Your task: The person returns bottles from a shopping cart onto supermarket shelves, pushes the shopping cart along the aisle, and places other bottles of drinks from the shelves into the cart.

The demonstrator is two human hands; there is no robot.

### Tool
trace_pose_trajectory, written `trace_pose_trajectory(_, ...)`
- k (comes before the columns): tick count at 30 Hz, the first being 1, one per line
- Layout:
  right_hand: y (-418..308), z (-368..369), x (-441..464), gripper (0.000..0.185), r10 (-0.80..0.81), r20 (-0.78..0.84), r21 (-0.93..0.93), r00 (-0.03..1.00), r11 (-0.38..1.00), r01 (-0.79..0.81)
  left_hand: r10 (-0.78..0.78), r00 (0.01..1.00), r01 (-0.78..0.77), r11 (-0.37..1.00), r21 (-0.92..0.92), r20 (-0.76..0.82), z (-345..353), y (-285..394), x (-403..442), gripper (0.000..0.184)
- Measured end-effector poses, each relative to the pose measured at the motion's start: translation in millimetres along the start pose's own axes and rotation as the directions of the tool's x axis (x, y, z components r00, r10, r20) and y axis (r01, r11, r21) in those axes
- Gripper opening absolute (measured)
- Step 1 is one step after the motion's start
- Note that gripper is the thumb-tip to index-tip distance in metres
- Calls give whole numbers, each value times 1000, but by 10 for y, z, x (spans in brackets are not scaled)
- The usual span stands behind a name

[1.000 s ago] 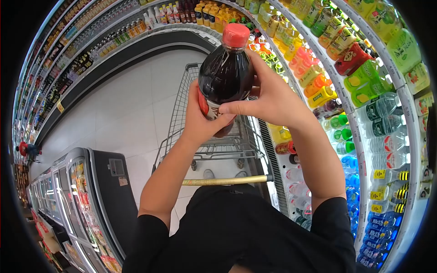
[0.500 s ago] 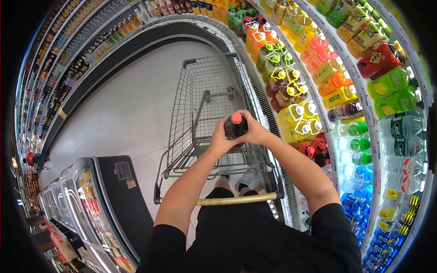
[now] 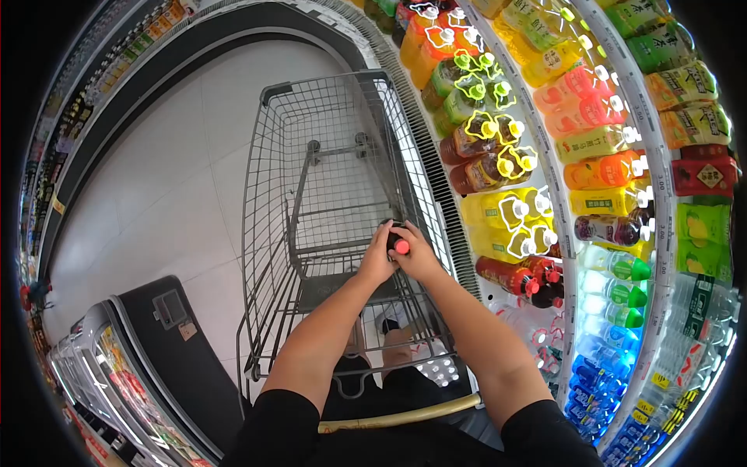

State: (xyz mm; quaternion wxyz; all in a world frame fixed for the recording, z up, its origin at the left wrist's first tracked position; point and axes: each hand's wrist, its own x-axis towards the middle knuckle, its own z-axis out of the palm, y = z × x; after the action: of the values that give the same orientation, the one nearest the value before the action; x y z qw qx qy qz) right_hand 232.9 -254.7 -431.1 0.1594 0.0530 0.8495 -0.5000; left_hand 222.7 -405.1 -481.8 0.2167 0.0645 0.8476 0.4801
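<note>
Between my two hands is a dark drink bottle (image 3: pixel 401 247) with a red cap, tilted so that the cap points toward me. My left hand (image 3: pixel 376 261) wraps its left side, and my right hand (image 3: pixel 417 253) closes round its right side. Fingers of both hands meet near the far end and cover most of the bottle, so its label is hidden. Below and around them is the grey wire shopping cart (image 3: pixel 261 179). Its yellowish handle (image 3: pixel 405 420) runs close to my body, behind my forearms.
On the right, lit shelves hold yellow drink bottles (image 3: pixel 498 210), dark red-capped bottles (image 3: pixel 506 274) and water bottles (image 3: pixel 615 261). A low dark-sided freezer case (image 3: pixel 167 342) stands at left. Grey floor (image 3: pixel 148 179) lies beyond the cart, bordered by a curved dark shelf base (image 3: pixel 101 128).
My hands have lowered the bottle toward the cart, and its cap has tipped toward me. The view has shifted, with the cart now further left and its handle lower in view.
</note>
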Motion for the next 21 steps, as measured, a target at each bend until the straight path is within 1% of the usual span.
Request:
trace_pose_trajectory(1, 19, 71, 37, 61, 16, -6, 3, 1000, 1000, -16, 34, 998, -33, 999, 16, -52, 54, -84, 51, 97)
trace_pose_trajectory(2, 33, 131, 77, 58, 11, -51, -8, 999, 1000, -11, 68, 992, -65, 997, 32, -103, 103, -162, 82, 95)
trace_pose_trajectory(3, 43, 179, 103, 55, 4, -93, -20, 996, 1000, -6, 64, 994, -61, 998, 30, -88, 86, -178, 108, 95)
trace_pose_trajectory(4, 31, 191, 130, 54, -22, -115, -49, 993, 999, 17, 33, 997, -34, 999, -5, -76, 26, -160, 144, 93)
trace_pose_trajectory(5, 6, 179, 139, 54, -14, -119, -47, 993, 999, 8, 7, 998, -9, 999, -38, -67, -44, -123, 154, 91)
trace_pose_trajectory(6, -36, 134, 158, 54, -16, -82, -83, 997, 997, 9, 12, 998, -15, 999, -47, -64, -98, -103, 156, 83)
trace_pose_trajectory(7, -38, 92, 189, 54, -21, -46, -124, 999, 992, 15, 22, 998, -26, 998, -51, -61, -160, -58, 158, 83)
trace_pose_trajectory(8, -40, 77, 179, 54, -21, -26, -150, 999, 989, 17, 54, 997, -54, 998, -9, -60, -198, -9, 134, 82)
trace_pose_trajectory(9, -59, 49, 122, 55, -20, -19, -75, 1000, 997, 19, 83, 995, -82, 996, 25, -50, -177, 6, 93, 81)
trace_pose_trajectory(11, 11, 92, -20, 54, -42, -31, -33, 999, 999, 41, 174, 982, -168, 982, 91, -69, -91, -130, 10, 82)
trace_pose_trajectory(13, 43, 159, -81, 58, -18, -80, -18, 997, 1000, 16, 157, 986, -153, 985, 78, -58, -93, -109, -38, 84)
trace_pose_trajectory(14, 37, 173, -85, 59, 14, -77, -18, 997, 1000, -15, 166, 985, -162, 984, 75, -50, -126, -111, -23, 84)
trace_pose_trajectory(15, 14, 176, -78, 60, 43, -73, -17, 996, 999, -44, 139, 990, -138, 989, 60, -2, -166, -113, 0, 86)
trace_pose_trajectory(16, -9, 190, -71, 60, 43, -82, -20, 996, 999, -45, 112, 993, -114, 992, 46, 45, -195, -116, 22, 87)
trace_pose_trajectory(17, -32, 205, -65, 59, 42, -102, -25, 994, 999, -45, 119, 992, -121, 992, 46, 47, -218, -115, 33, 87)
trace_pose_trajectory(19, -30, 247, -40, 59, 40, -128, -28, 991, 999, -44, 80, 992, -85, 995, 51, 100, -279, -95, 45, 89)
trace_pose_trajectory(21, -36, 259, -19, 58, 78, -135, -4, 988, 997, -80, 56, 992, -65, 995, 71, 114, -297, -74, 85, 88)
